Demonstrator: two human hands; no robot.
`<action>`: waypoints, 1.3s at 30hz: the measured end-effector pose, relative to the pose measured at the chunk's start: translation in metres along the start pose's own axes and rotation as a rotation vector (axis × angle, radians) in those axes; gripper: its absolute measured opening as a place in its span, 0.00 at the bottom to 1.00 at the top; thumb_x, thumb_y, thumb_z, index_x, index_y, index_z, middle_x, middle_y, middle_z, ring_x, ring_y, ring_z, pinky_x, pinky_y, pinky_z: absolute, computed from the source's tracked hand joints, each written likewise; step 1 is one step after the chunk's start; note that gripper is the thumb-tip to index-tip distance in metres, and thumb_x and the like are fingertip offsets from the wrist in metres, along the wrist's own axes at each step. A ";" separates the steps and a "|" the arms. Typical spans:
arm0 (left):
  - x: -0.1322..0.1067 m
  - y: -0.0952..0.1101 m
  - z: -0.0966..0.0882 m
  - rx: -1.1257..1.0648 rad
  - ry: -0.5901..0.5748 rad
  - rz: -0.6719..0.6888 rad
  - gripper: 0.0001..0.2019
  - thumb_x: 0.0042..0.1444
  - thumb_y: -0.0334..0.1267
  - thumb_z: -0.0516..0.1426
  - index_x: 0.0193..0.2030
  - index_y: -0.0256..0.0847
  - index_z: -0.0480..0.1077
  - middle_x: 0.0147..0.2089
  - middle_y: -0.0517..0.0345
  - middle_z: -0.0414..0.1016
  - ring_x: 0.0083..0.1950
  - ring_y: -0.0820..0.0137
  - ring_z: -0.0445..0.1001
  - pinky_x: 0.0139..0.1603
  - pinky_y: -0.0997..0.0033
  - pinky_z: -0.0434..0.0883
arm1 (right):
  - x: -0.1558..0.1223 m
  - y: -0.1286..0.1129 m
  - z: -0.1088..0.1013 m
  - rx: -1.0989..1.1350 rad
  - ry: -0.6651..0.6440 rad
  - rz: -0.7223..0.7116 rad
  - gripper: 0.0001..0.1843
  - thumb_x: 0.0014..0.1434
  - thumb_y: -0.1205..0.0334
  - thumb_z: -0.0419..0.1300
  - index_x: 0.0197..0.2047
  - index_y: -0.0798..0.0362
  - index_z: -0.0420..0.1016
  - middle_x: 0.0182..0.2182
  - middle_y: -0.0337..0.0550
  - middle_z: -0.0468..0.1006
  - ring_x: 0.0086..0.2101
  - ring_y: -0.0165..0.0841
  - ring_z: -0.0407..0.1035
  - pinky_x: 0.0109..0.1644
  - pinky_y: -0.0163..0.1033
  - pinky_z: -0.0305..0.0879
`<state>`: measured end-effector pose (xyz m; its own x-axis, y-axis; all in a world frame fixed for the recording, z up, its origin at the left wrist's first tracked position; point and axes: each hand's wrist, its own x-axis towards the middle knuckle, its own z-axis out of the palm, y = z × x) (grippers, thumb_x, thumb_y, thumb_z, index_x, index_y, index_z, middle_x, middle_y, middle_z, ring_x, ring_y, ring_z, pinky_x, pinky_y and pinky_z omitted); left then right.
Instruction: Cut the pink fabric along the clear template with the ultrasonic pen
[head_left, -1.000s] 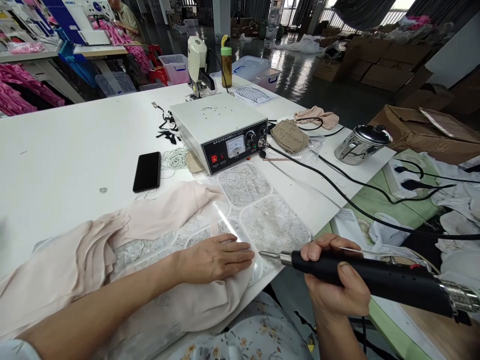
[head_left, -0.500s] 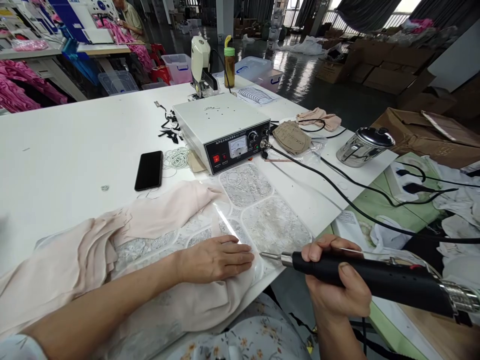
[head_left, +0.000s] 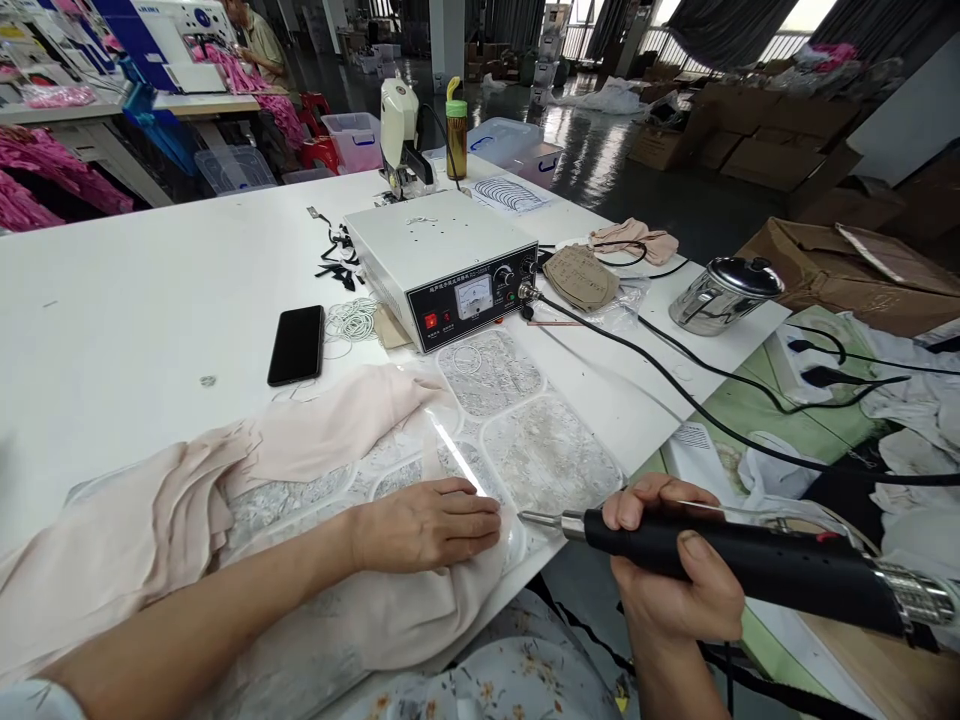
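My left hand (head_left: 427,523) lies flat, fingers stretched out, on pale pink fabric (head_left: 300,430) spread over a scratched clear cutting plate (head_left: 547,455) at the table's near edge. My right hand (head_left: 675,570) is closed round the black handle of an ultrasonic cutting tool (head_left: 750,570). Its thin metal tip (head_left: 536,518) points left, just right of my left fingertips and slightly above the plate. A black cable (head_left: 675,385) runs from the tool's side to the white control box (head_left: 442,255).
A black phone (head_left: 296,343) and a coil of white elastic (head_left: 351,318) lie left of the box. A steel pot (head_left: 720,290), beige fabric pieces (head_left: 581,275) and a bottle (head_left: 455,135) stand farther back. Cardboard boxes (head_left: 840,265) sit right. A person works at a far table (head_left: 255,40).
My left hand has drawn back slightly on the fabric. The tool in my right hand has dipped a little, its tip staying close to the fingertips.
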<state>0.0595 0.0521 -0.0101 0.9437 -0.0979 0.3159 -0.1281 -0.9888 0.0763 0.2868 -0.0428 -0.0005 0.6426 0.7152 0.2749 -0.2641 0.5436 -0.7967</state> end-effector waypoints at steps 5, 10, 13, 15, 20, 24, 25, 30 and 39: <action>0.001 -0.001 -0.002 0.019 0.005 -0.001 0.11 0.68 0.29 0.51 0.52 0.31 0.72 0.56 0.50 0.75 0.61 0.66 0.70 0.65 0.64 0.65 | -0.001 0.002 -0.001 0.020 -0.014 0.043 0.11 0.47 0.59 0.57 0.34 0.52 0.74 0.28 0.38 0.71 0.20 0.26 0.65 0.22 0.36 0.61; 0.000 -0.001 -0.002 0.018 0.006 0.011 0.12 0.68 0.29 0.51 0.53 0.31 0.72 0.57 0.50 0.75 0.61 0.65 0.70 0.64 0.63 0.65 | -0.002 0.002 0.001 0.033 -0.003 0.050 0.11 0.47 0.60 0.57 0.34 0.52 0.75 0.27 0.38 0.70 0.19 0.26 0.64 0.22 0.35 0.61; -0.001 -0.001 0.000 0.015 -0.010 0.009 0.12 0.69 0.29 0.51 0.54 0.31 0.71 0.57 0.49 0.74 0.62 0.65 0.69 0.65 0.63 0.64 | -0.003 0.001 0.001 0.042 0.004 0.056 0.11 0.47 0.60 0.57 0.34 0.52 0.75 0.27 0.38 0.70 0.20 0.26 0.64 0.22 0.35 0.61; -0.002 -0.001 0.000 0.015 -0.018 0.008 0.12 0.69 0.29 0.50 0.54 0.31 0.71 0.58 0.49 0.74 0.62 0.65 0.68 0.65 0.63 0.64 | -0.004 0.002 0.002 0.045 0.015 0.063 0.11 0.46 0.60 0.57 0.34 0.52 0.75 0.27 0.38 0.70 0.20 0.26 0.64 0.22 0.36 0.61; -0.001 -0.001 -0.001 0.018 -0.013 -0.002 0.13 0.69 0.29 0.49 0.55 0.32 0.71 0.58 0.50 0.74 0.62 0.66 0.68 0.65 0.64 0.64 | -0.003 0.003 0.003 0.036 0.032 0.053 0.11 0.45 0.60 0.56 0.33 0.52 0.74 0.27 0.38 0.69 0.20 0.27 0.63 0.22 0.36 0.61; 0.000 0.000 -0.001 -0.001 0.009 -0.008 0.13 0.69 0.30 0.49 0.53 0.31 0.72 0.56 0.49 0.75 0.60 0.66 0.70 0.64 0.64 0.66 | -0.003 0.001 0.000 0.023 0.042 0.047 0.11 0.44 0.60 0.56 0.32 0.52 0.74 0.26 0.38 0.69 0.19 0.27 0.62 0.21 0.36 0.60; 0.001 0.000 -0.001 -0.010 0.017 -0.015 0.13 0.69 0.30 0.49 0.52 0.31 0.72 0.55 0.49 0.76 0.60 0.66 0.71 0.64 0.64 0.66 | -0.003 0.001 -0.001 0.015 0.048 0.046 0.11 0.43 0.60 0.56 0.32 0.52 0.74 0.25 0.38 0.69 0.19 0.27 0.62 0.21 0.36 0.59; 0.002 0.002 0.000 -0.026 0.044 -0.025 0.12 0.69 0.29 0.49 0.47 0.32 0.75 0.52 0.48 0.78 0.58 0.66 0.73 0.61 0.65 0.69 | -0.004 -0.001 -0.004 0.009 0.052 0.074 0.11 0.43 0.60 0.56 0.32 0.52 0.74 0.24 0.37 0.69 0.19 0.28 0.63 0.20 0.36 0.59; -0.001 0.000 0.005 -0.011 0.061 0.045 0.13 0.67 0.26 0.50 0.42 0.32 0.77 0.52 0.48 0.78 0.56 0.65 0.74 0.58 0.66 0.71 | -0.004 -0.002 -0.003 -0.008 0.045 0.066 0.11 0.43 0.60 0.55 0.31 0.51 0.75 0.25 0.38 0.69 0.20 0.28 0.62 0.21 0.37 0.59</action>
<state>0.0604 0.0514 -0.0145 0.9166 -0.1346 0.3764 -0.1733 -0.9823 0.0706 0.2865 -0.0482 -0.0020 0.6555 0.7290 0.1971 -0.3014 0.4918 -0.8169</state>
